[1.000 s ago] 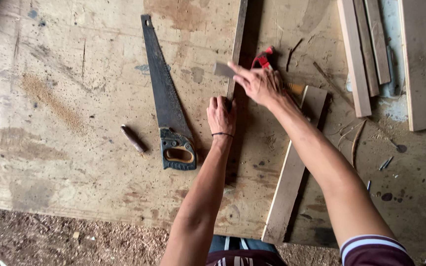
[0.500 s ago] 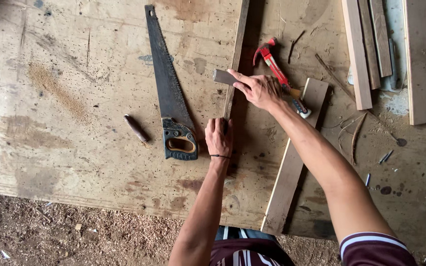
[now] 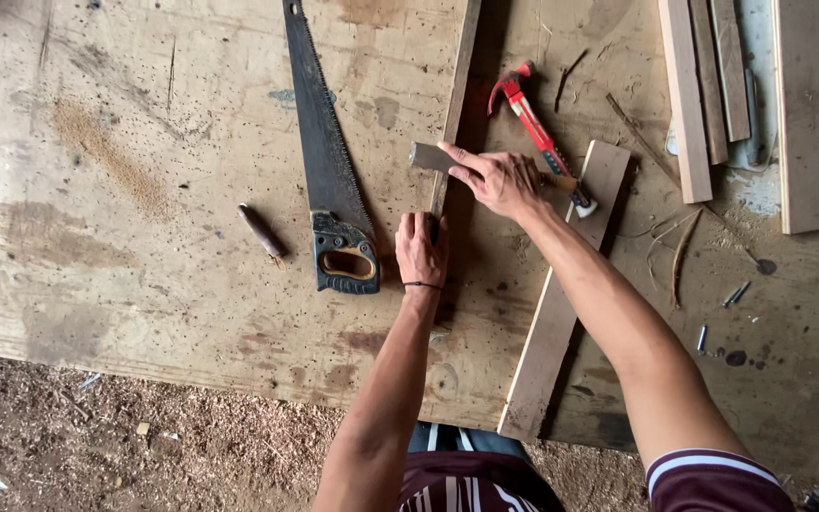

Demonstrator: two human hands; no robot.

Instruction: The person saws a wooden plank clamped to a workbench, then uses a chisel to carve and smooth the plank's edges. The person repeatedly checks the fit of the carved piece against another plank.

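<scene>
The left hand [image 3: 421, 248] clamps the narrow strip [image 3: 454, 104] on the bench beside the handsaw [image 3: 324, 152], the right hand [image 3: 497, 180] pinches a flat metal blade [image 3: 430, 157] across it; a slip risks cut fingers.

Your plywood bench [image 3: 144, 142]: rough, stained, matt wood. Saw [image 3: 319, 142] at 12 o'clock: dull dark metal blade, plastic handle. Slat [image 3: 452, 104] raw wood. Hammer [image 3: 533, 123]: glossy red.
</scene>
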